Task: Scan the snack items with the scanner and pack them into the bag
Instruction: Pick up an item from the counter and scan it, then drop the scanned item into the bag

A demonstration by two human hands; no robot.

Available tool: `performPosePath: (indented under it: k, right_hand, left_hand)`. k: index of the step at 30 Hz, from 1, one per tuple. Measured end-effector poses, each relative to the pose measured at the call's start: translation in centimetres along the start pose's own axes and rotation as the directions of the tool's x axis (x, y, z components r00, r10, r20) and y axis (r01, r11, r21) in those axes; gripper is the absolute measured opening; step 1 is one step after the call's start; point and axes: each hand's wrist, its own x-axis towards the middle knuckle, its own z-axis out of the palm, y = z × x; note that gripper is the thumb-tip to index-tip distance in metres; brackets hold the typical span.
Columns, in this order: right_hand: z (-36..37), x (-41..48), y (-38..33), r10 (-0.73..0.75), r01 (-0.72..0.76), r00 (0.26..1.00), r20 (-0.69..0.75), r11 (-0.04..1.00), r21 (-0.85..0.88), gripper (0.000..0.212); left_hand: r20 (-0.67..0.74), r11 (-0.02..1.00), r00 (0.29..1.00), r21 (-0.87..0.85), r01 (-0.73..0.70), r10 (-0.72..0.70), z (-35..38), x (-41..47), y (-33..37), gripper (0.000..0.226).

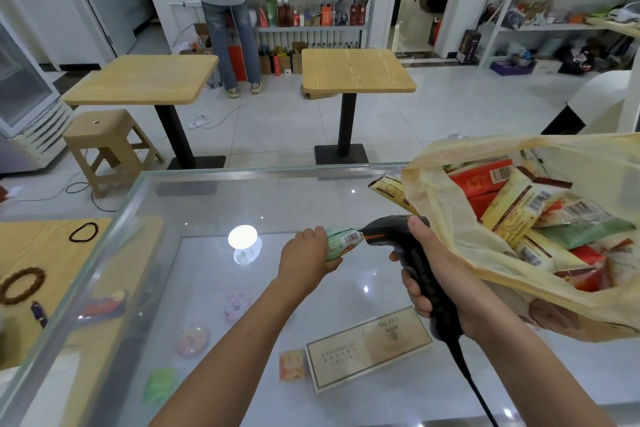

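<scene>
My left hand point(304, 253) grips a small green snack packet point(343, 242) above the glass counter, its barcode turned toward the scanner. My right hand point(433, 274) holds the black handheld scanner point(398, 239) by its handle, the nose almost touching the packet's barcode. To the right lies an open yellowish plastic bag point(443, 218) with several red, green and cream snack packets point(519, 204) inside. One cream packet point(391, 189) pokes out beside the bag's left edge.
The glass counter point(207, 204) spans the foreground; beneath the glass lie a printed card point(367, 350) and small sachets. The scanner cable point(471, 378) trails toward me. Beyond stand two wooden tables point(145, 80), a stool point(104, 146), shelves, and a person point(225, 10) at the back.
</scene>
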Motion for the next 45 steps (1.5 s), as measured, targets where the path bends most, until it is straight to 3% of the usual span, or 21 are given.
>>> performPosePath:
  k: [5, 9, 12, 13, 14, 16, 18, 20, 21, 23, 26, 28, 29, 31, 33, 35, 38, 39, 41, 45]
  right_hand:
    - [-0.1, 2.1, 3.1, 0.012, -0.02, 0.993, -0.121, 0.998, -0.067, 0.056]
    - [-0.2, 3.7, 6.3, 0.047, -0.071, 0.982, -0.181, 0.989, -0.126, 0.064]
    - [-0.5, 4.1, 6.8, 0.004, -0.059, 0.976, -0.216, 0.967, -0.25, 0.064]
    - [-0.6, 4.1, 6.7, -0.042, -0.048, 0.972, -0.233, 0.929, -0.367, 0.064]
    - [-0.8, 3.9, 6.6, -0.112, -0.039, 0.963, -0.247, 0.844, -0.535, 0.065]
    - [-0.9, 3.1, 6.2, -0.301, -0.061, 0.92, -0.253, 0.526, -0.848, 0.063]
    - [-0.8, 1.3, 5.2, -0.433, -0.115, 0.876, -0.211, 0.238, -0.964, 0.059]
    - [-0.7, -0.5, 4.0, -0.497, -0.098, 0.851, -0.167, 0.163, -0.982, 0.058]
    - [-0.9, -1.4, 3.4, -0.547, -0.046, 0.823, -0.153, 0.204, -0.978, 0.061]
    - [-1.8, -3.4, 2.1, -0.655, 0.13, 0.735, -0.172, 0.386, -0.913, 0.065]
    - [-4.2, -5.6, -0.8, -0.638, 0.414, 0.721, -0.271, 0.709, -0.57, 0.061]
    - [-6.5, -6.0, -2.3, -0.61, 0.504, 0.732, -0.304, 0.784, -0.362, 0.052]
    - [-7.7, -6.0, -2.9, -0.606, 0.525, 0.73, -0.316, 0.793, -0.309, 0.046]
    - [-9.8, -6.3, -3.9, -0.621, 0.577, 0.701, -0.35, 0.783, -0.233, 0.036]
    - [-12.0, -7.0, -4.4, -0.645, 0.638, 0.634, -0.426, 0.748, -0.181, 0.031]
    - [-14.6, -7.6, -4.9, -0.658, 0.7, 0.507, -0.557, 0.691, -0.178, 0.032]
    - [-18.0, -7.4, -4.9, -0.677, 0.781, 0.311, -0.667, 0.582, -0.227, 0.04]
    - [-18.6, -6.8, -4.5, -0.689, 0.758, 0.297, -0.661, 0.591, -0.276, 0.042]
    - [-18.9, -5.0, -3.4, -0.704, 0.656, 0.346, -0.621, 0.654, -0.377, 0.045]
    - [-18.5, -1.7, -1.1, -0.711, 0.499, 0.377, -0.594, 0.696, -0.517, 0.051]
  left_hand:
    - [-0.01, 1.0, 1.0, -0.012, 0.025, -0.025, 0.0, -1.9, 0.5, 0.05]
    - [0.02, 0.995, 0.997, -0.058, 0.082, -0.081, -0.1, -3.6, 0.8, 0.049]
    - [0.058, 0.979, 0.989, -0.147, 0.144, -0.137, -0.6, -4.6, 1.2, 0.049]
    - [0.049, 0.971, 0.986, -0.176, 0.163, -0.157, -0.8, -4.9, 1.4, 0.049]
    - [0.023, 0.965, 0.985, -0.199, 0.173, -0.172, -1.1, -5.2, 1.7, 0.048]
    - [-0.079, 0.958, 0.981, -0.242, 0.152, -0.176, -1.8, -5.8, 2.6, 0.047]
    - [-0.193, 0.937, 0.971, -0.342, 0.069, -0.142, -2.9, -6.1, 3.7, 0.047]
    - [-0.283, 0.884, 0.956, -0.463, -0.061, -0.083, -4.3, -5.9, 5.3, 0.05]
    - [-0.325, 0.857, 0.944, -0.5, -0.129, -0.048, -5.2, -5.8, 6.1, 0.052]
    - [-0.439, 0.827, 0.898, -0.491, -0.273, 0.035, -6.9, -5.2, 8.2, 0.053]
    - [-0.642, 0.823, 0.736, -0.285, -0.492, 0.217, -8.9, -3.9, 11.9, 0.047]
    - [-0.713, 0.809, 0.617, -0.119, -0.575, 0.334, -9.8, -3.0, 14.4, 0.05]
    - [-0.717, 0.802, 0.592, -0.078, -0.592, 0.368, -10.2, -2.6, 15.5, 0.053]
    - [-0.687, 0.79, 0.626, -0.124, -0.601, 0.369, -11.0, -1.9, 17.4, 0.061]
    - [-0.623, 0.758, 0.735, -0.336, -0.56, 0.267, -11.9, -1.7, 18.8, 0.069]
    - [-0.541, 0.677, 0.837, -0.586, -0.446, 0.084, -12.5, -1.3, 19.8, 0.071]
    - [-0.395, 0.679, 0.917, -0.688, -0.254, -0.058, -12.1, -0.6, 20.6, 0.058]
    - [-0.35, 0.676, 0.934, -0.706, -0.214, -0.069, -11.8, -0.5, 20.8, 0.051]
    - [-0.299, 0.616, 0.945, -0.771, -0.159, -0.13, -11.4, -0.6, 21.2, 0.048]
    - [-0.276, 0.513, 0.93, -0.85, -0.118, -0.243, -11.6, -0.9, 21.7, 0.056]
